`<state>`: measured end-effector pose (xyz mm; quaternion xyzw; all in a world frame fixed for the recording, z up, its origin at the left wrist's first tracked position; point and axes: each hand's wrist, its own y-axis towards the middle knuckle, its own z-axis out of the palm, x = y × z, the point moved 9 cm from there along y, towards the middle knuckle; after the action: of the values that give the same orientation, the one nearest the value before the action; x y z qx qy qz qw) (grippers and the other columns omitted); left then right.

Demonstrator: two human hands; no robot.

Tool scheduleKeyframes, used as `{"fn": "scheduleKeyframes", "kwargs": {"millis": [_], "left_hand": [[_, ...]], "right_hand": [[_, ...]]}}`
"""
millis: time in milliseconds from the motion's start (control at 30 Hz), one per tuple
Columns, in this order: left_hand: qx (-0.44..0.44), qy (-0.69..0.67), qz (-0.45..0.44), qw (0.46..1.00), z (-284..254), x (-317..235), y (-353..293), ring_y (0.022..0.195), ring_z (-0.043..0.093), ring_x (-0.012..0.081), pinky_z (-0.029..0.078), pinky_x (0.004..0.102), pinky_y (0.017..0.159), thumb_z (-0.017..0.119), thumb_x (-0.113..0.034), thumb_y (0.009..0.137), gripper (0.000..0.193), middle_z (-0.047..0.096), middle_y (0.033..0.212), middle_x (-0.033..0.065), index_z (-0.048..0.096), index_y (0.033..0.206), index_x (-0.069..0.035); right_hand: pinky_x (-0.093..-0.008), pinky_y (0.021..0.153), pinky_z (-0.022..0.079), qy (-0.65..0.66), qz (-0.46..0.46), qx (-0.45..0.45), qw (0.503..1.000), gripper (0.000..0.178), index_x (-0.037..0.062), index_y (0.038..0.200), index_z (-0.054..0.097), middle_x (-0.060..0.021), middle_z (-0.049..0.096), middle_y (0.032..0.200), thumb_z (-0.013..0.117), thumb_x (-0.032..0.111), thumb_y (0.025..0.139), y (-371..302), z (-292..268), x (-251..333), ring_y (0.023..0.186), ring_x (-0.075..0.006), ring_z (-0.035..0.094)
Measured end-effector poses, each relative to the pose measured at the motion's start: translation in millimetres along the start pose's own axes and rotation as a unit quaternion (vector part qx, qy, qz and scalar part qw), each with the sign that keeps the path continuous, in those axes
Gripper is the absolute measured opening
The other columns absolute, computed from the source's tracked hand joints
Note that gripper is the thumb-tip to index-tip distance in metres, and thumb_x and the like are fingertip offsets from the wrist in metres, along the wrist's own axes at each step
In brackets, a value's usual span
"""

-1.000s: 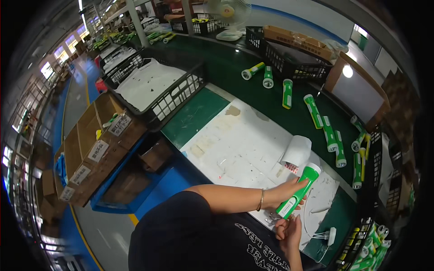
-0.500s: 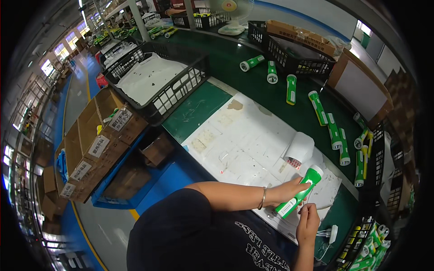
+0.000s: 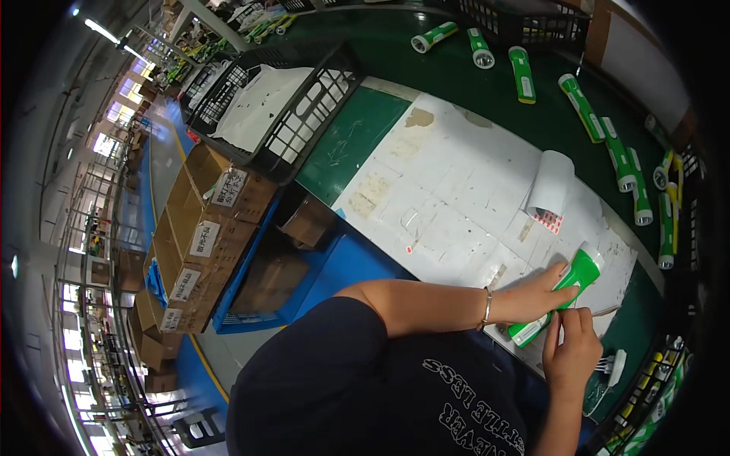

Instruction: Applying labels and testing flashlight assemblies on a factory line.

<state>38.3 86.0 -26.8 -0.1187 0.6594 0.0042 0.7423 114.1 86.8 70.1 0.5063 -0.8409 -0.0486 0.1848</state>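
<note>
My left hand (image 3: 536,296), with a bracelet at the wrist, is wrapped round the middle of a green and white flashlight (image 3: 584,272). The flashlight lies slantwise above the near part of the white work surface (image 3: 456,182), its wide pale head pointing away to the right. My right hand (image 3: 572,346) is closed, fingers bent, thumb and fingertips right against the flashlight's side. Whatever those fingertips pinch, if anything, is too small to make out. A curled roll of white paper or film (image 3: 559,181), with red-dotted stickers by its lower end, rests just beyond the flashlight.
Several green flashlights (image 3: 582,106) lie along the dark green bench at the far right. A white plug-like block with cables (image 3: 617,368) sits near my right hand. A black crate (image 3: 304,114) stands far left, labelled cardboard boxes (image 3: 199,247) nearer. Another crate of flashlights (image 3: 646,403) is lower right.
The view has shifted, so the bench appears higher. My left hand keeps its hold on the flashlight. My right hand's fingertips have come closer in against the flashlight's side.
</note>
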Motion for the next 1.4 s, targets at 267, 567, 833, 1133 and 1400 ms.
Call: {"fn": "scheduleKeyframes", "kwargs": {"millis": [267,567,833,1133,1400], "left_hand": [[0.01,-0.002,-0.001,1.0,-6.3,-1.6,21.1,0.096,0.045,0.0156,0.038,0.0305,0.085,0.044,-0.028,0.095,0.04,0.048,0.102,0.014,0.035,0.12,0.003],[0.054,-0.093,0.0,0.994,3.9,-9.1,47.7,0.104,0.042,0.014,0.036,0.0294,0.09,0.038,-0.029,0.097,0.049,0.046,0.113,0.0125,0.028,0.131,0.004],[-0.034,-0.06,-0.002,0.998,-26.6,-24.2,59.3,0.1,0.05,0.0148,0.04,0.0288,0.09,0.032,-0.034,0.097,0.049,0.05,0.113,0.0091,0.029,0.135,-0.004],[0.028,-0.119,0.007,0.993,-2.7,-31.6,26.6,0.088,0.055,0.0151,0.047,0.0295,0.079,0.028,-0.035,0.098,0.045,0.055,0.102,0.0108,0.031,0.133,-0.006],[0.004,-0.183,0.112,0.977,-20.8,-49.9,18.4,0.076,0.057,0.0144,0.049,0.0292,0.068,0.031,-0.042,0.097,0.042,0.055,0.096,0.011,0.037,0.12,-0.008]], "right_hand": [[-0.0373,0.048,0.043,0.043,0.017,0.014,0.999,0.01,0.006,0.077,0.053,-0.0093,0.05,0.075,0.061,0.011,0.078,9.4,6.1,-15.2,0.057,-0.0288,0.054],[-0.0357,0.05,0.044,0.139,0.063,0.013,0.988,0.009,0.0057,0.078,0.056,-0.0092,0.051,0.074,0.063,0.009,0.074,18.4,11.4,-53.3,0.057,-0.0282,0.055],[-0.0361,0.047,0.043,0.061,0.002,0.008,0.998,0.01,0.0107,0.08,0.06,-0.0067,0.047,0.066,0.063,0.01,0.071,47.9,10.0,-56.9,0.052,-0.0264,0.052],[-0.0347,0.044,0.041,0.051,-0.021,0.0,0.998,0.007,0.0105,0.07,0.055,-0.0054,0.043,0.06,0.062,0.01,0.069,16.8,-3.7,-33.4,0.049,-0.0241,0.051],[-0.0321,0.044,0.041,0.19,-0.205,-0.039,0.959,0.03,0.013,0.06,0.047,-0.0034,0.047,0.059,0.076,0.021,0.063,-30.3,-6.6,29.1,0.049,-0.0206,0.049]]}}
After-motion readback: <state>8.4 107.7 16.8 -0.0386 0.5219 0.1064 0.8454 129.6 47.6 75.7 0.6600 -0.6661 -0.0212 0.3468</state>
